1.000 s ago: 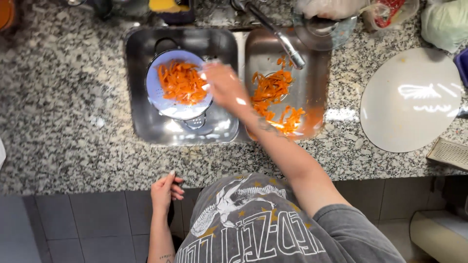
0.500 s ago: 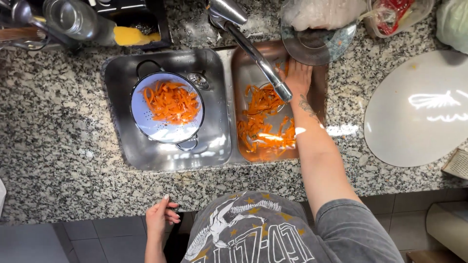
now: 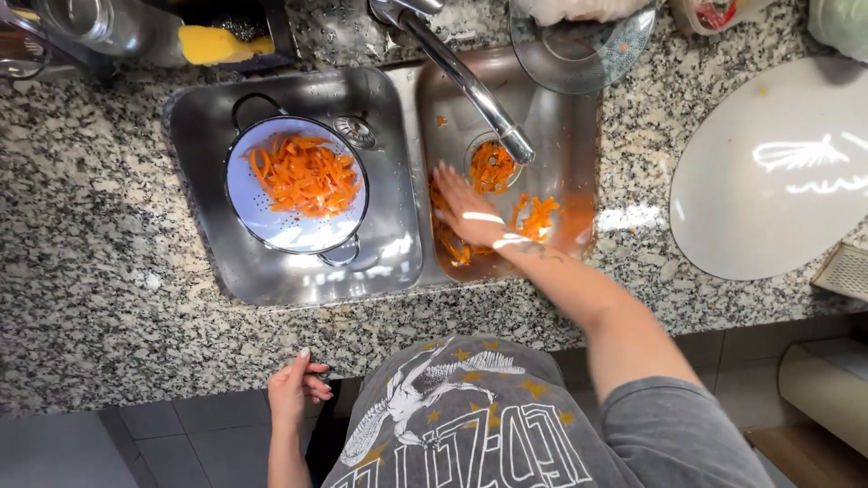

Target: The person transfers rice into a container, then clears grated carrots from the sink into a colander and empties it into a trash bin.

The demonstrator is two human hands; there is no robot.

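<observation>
Right hand (image 3: 467,210) lies flat, fingers spread, on orange carrot shreds (image 3: 533,217) in the steel sink basin (image 3: 570,136); left hand (image 3: 294,387) hangs loosely curled, empty

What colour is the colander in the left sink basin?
Pale blue colander with a dark rim, seen in the head view.

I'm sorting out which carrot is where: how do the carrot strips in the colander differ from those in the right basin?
The carrot strips in the colander lie heaped in the pale blue colander in the left basin; the loose carrot strips lie scattered on bare steel in the right basin, some over the drain. The right hand rests among the loose ones; no hand touches the heap. Both are orange strips.
</observation>
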